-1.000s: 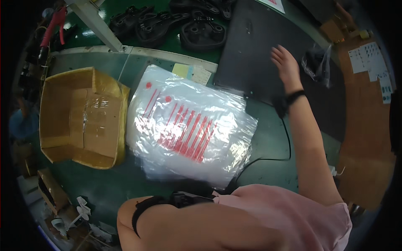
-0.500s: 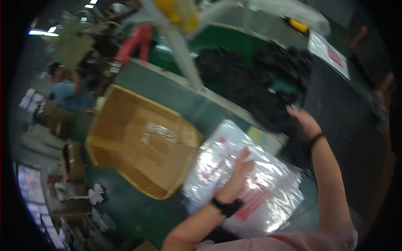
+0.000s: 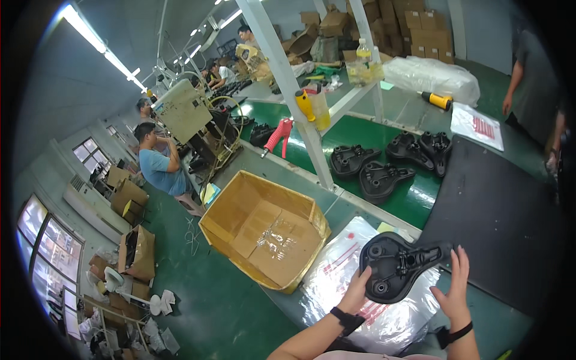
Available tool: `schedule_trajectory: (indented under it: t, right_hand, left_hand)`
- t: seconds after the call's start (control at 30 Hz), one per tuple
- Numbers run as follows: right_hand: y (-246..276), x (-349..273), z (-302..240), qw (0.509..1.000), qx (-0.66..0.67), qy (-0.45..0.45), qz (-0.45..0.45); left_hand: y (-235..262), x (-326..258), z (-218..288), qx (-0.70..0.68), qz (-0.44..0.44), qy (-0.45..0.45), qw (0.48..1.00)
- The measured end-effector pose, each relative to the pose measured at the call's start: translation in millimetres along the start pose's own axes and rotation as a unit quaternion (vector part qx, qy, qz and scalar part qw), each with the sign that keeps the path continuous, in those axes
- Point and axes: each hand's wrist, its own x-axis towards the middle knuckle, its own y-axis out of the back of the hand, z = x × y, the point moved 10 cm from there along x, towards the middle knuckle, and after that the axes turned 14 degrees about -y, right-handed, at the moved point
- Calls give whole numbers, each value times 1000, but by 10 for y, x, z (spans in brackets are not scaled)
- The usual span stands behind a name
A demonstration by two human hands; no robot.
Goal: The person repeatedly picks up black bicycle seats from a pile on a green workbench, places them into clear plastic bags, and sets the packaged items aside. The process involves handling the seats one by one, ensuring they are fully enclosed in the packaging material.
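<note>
A black bicycle saddle (image 3: 393, 267) is held underside up above a stack of clear plastic bags with red print (image 3: 336, 294). My left hand (image 3: 357, 291) grips the wide rear end of the saddle, its thumb over the edge. Close to the narrow nose is my right hand (image 3: 453, 288), its fingers stretched and apart; whether a fingertip touches the nose I cannot tell. Several more black saddles (image 3: 384, 180) lie on the green conveyor belt (image 3: 420, 193) beyond the bags.
An open cardboard box (image 3: 264, 237) with taped bottom stands left of the bags. A black mat (image 3: 492, 222) covers the table at right. White frame posts (image 3: 279, 78), a red air gun (image 3: 279, 138) and a yellow-handled tool (image 3: 437, 100) are further off. A co-worker (image 3: 534, 78) stands at far right.
A saddle has come from the belt into my left hand, over the bags. My right hand has drawn back from the belt toward me. The view has shifted and sharpened.
</note>
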Motion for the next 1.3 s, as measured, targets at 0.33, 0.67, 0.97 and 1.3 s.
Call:
schedule_trajectory:
  t: [0.33,0.67,0.97,1.3]
  right_hand:
    - [-228,-1087,459,835,413,-180,-315]
    - [-311,-2475,-154,319,798,-236,-453]
    - [-183,-3217,612,447,761,-313,-351]
    - [911,-3411,2436,897,-66,-433,58]
  left_hand:
    - [-1133,-852,770,310,-243,-24,919]
    - [-2590,-1747,606,720,-387,-300,492]
    - [-1998,-1122,-149,538,-406,-133,727]
    - [-881,-1691,-1149,774,-309,-236,499]
